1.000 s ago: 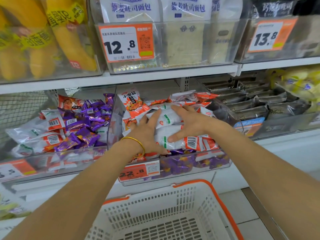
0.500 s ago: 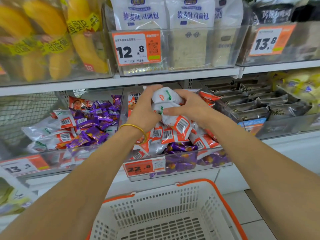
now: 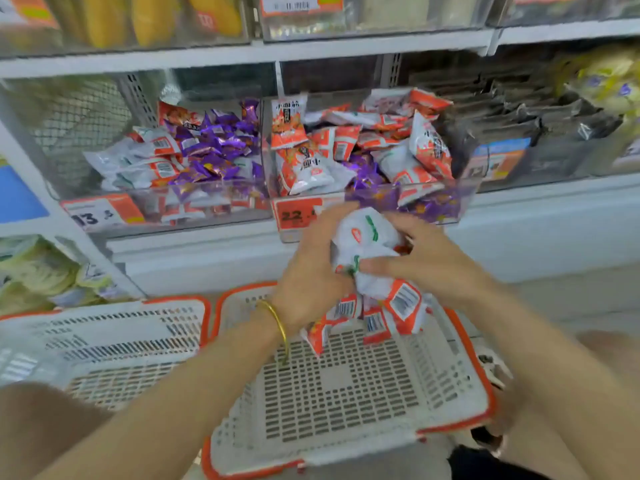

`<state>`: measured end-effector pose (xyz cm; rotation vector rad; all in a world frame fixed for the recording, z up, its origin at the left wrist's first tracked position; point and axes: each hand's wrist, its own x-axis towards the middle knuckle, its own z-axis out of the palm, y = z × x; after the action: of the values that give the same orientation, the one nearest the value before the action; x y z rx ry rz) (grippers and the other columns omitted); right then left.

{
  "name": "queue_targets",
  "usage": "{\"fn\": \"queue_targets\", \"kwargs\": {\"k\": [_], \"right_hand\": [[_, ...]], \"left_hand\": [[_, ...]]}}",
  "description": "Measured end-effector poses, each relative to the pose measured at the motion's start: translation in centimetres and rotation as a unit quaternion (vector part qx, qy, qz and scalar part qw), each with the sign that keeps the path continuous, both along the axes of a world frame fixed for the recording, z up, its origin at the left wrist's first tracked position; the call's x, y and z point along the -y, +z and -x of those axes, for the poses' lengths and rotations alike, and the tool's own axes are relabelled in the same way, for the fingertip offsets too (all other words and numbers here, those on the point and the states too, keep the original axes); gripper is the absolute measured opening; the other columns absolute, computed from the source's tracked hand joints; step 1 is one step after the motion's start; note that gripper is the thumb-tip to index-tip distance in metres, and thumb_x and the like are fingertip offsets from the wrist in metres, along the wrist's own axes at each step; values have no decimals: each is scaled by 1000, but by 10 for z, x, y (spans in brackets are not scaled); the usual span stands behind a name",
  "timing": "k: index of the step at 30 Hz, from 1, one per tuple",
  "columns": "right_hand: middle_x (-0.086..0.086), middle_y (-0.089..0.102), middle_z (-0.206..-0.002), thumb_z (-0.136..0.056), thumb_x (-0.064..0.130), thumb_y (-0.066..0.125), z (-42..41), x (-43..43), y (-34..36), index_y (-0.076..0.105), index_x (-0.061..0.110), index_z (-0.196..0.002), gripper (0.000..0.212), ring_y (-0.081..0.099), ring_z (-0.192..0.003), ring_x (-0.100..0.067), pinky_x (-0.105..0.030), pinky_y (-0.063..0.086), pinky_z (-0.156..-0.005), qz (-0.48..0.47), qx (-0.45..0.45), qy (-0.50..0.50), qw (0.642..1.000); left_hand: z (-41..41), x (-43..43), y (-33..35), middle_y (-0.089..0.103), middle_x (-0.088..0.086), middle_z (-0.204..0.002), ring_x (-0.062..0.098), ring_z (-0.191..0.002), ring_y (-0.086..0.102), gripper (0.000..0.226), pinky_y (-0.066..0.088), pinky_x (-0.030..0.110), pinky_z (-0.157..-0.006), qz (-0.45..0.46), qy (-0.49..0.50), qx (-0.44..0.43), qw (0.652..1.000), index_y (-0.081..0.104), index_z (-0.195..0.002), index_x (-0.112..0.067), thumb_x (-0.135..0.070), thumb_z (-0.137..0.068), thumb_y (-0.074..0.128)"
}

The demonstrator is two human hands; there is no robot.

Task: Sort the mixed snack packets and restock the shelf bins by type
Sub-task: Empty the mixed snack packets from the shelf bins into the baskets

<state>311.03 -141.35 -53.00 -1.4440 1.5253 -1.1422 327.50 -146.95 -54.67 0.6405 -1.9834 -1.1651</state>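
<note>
A white shelf (image 3: 311,57) crosses the upper part of the view, and clear bins stand in a row on the level under it. Below the bins, two white baskets with orange rims stand side by side. The right basket (image 3: 346,403) is under the hands, and the left basket (image 3: 104,341) is just beside it.

The left bin (image 3: 166,209) holds a mix of purple packets (image 3: 221,140) and white-and-orange ones. The middle bin (image 3: 433,206) is also mixed, with purple packets low behind its front wall and white-and-orange ones on top. The right bin (image 3: 519,133) holds dark packets.

Both hands hold a bunch of white-and-orange packets (image 3: 367,237) in the air, in front of the middle bin and above the back part of the right basket. The lowest packets hang down toward the basket, but I cannot tell if they touch it.

The left hand (image 3: 311,271) has its fingers curled round the left side of the bunch. The right hand (image 3: 422,258) clamps the other side, with its fingers close together and pressed on the wrappers. The picture is a little blurred here.

A thin gold bracelet (image 3: 277,323) sits on the left wrist. An orange price tag (image 3: 294,213) on the middle bin is partly hidden by the left hand.
</note>
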Motion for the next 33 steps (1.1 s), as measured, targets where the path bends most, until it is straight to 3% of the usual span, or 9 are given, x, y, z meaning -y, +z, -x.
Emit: {"fn": "queue_targets", "kwargs": {"k": [4,9,16,20,24,26,28,30,33], "right_hand": [[2,63,-121,-63,42,85,-3,-4,-132,55,19,-128,75,61,-108,-15,-42,49,-97,-193,-5,18,981],[10,55,-120,-78,30,76,2,7,-190,50,22,-134,62,52,-113,-12,-24,41,-91,-254,-46,42,965],[13,29,-143,-77,59,67,14,5,-203,25,28,-148,88,29,-136,-13,-38,27,-114,-300,-168,107,933],[2,30,-152,-84,47,65,35,15,-121,32,25,-146,73,31,-137,-16,-29,27,-111,-296,-261,128,910],[4,63,-117,-78,33,75,63,36,13,63,26,-120,45,58,-95,-9,-24,43,-87,-25,-276,-83,957],[1,57,-125,-75,39,75,79,70,52,57,27,-127,57,53,-112,-20,-34,40,-96,79,-365,-155,915],[-6,35,-147,-69,54,74,90,113,70,38,30,-142,84,34,-133,-33,-45,31,-105,74,-482,-154,860],[-8,10,-158,-62,70,70,96,154,74,16,36,-149,108,13,-142,-39,-57,22,-109,13,-577,-146,804],[-7,-4,-159,-56,80,64,105,199,70,-3,41,-149,121,0,-144,-42,-66,15,-109,-31,-646,-108,755]], "left_hand": [[-8,0,-123,34,7,-143,23,-132,38,82,38,24,-102,-131,-8,182,974,31,-139,-24,-3,-72,74],[2,7,-187,25,5,-151,22,-138,27,96,31,37,-111,-205,-12,277,939,22,-146,-18,-25,-71,81],[-1,5,-185,0,-3,-159,17,-146,0,68,10,44,-118,-209,-81,443,868,9,-149,-37,-59,-91,37],[7,16,-90,40,-10,-145,11,-128,44,61,35,24,-104,-129,-54,319,937,36,-135,-46,-73,-81,38],[24,58,29,62,-10,-100,10,-78,61,49,47,24,-69,106,100,87,986,58,-115,-36,-63,-73,55],[37,99,58,54,1,-121,17,-105,54,69,45,30,-89,243,166,147,944,49,-132,-26,-62,-74,60],[49,137,69,22,13,-151,35,-136,25,96,27,46,-111,242,205,307,897,22,-148,-32,-67,-69,63],[61,165,67,-15,8,-157,43,-142,-5,112,16,58,-112,186,235,426,854,-4,-147,-42,-73,-63,63],[75,195,58,-31,8,-152,46,-139,-17,120,14,65,-110,176,237,483,824,-18,-143,-45,-83,-58,57]]}}
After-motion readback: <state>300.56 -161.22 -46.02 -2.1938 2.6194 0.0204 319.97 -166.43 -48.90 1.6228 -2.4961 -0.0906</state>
